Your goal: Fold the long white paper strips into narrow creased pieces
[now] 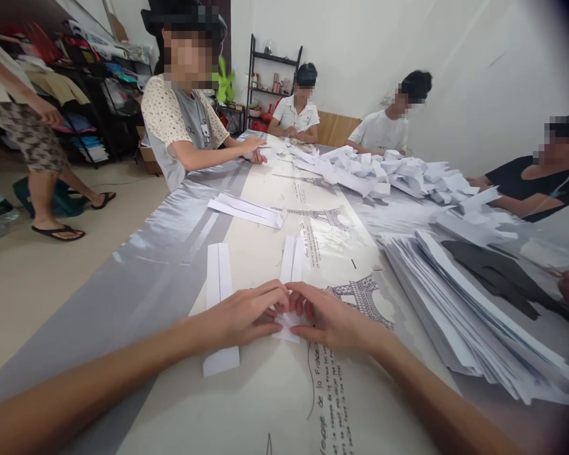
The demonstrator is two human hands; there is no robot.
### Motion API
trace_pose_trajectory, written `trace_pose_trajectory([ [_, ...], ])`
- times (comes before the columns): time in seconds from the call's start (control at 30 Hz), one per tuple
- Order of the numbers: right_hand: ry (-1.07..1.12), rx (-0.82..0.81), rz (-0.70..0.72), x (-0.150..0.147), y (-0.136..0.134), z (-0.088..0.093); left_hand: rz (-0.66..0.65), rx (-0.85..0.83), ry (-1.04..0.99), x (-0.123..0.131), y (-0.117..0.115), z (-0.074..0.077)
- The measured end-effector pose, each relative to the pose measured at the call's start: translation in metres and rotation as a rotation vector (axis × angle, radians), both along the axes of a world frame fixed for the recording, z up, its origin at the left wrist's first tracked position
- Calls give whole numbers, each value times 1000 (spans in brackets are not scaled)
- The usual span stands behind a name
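Both my hands meet over a folded white paper strip (291,259) that lies lengthwise on the table. My left hand (249,314) pinches the strip's near end from the left, thumb below and fingers curled above. From the right, my right hand (329,316) grips the same end, its fingertips touching those of the left. The fingers hide part of the fold. Beneath and beyond my left wrist lies a second folded paper strip (219,272), its near end turned up. Farther off, another pair of folded strips (246,210) rests at an angle.
A stack of white paper sheets (455,316) fans out at the right, beside a dark cloth-like item (493,272). Behind it spreads a heap of folded papers (384,170). Several people sit round the table (99,328); one person (42,126) stands at the left.
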State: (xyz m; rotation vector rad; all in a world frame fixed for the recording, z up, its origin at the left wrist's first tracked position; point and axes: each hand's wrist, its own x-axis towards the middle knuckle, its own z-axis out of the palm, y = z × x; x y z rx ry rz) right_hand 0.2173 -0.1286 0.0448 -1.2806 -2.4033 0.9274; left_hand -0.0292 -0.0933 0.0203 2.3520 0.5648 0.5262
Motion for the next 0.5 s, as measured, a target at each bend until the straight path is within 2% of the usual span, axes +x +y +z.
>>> trace_pose_trajectory([
  [0.1, 1, 21, 18, 1, 1, -4, -16, -32, 18, -1, 1, 2],
  [0.23, -14, 60, -8, 2, -1, -6, -68, 51, 45, -2, 2, 4],
  [0.3, -21, 108, 53, 1, -3, -6, -94, 55, 50, -2, 4, 4],
  [0.4, -26, 144, 189, -1, -4, -4, -116, -37, 13, -3, 9, 1],
  [0.5, -14, 119, 204, -1, -4, -3, -109, -226, -67, -3, 14, -2],
])
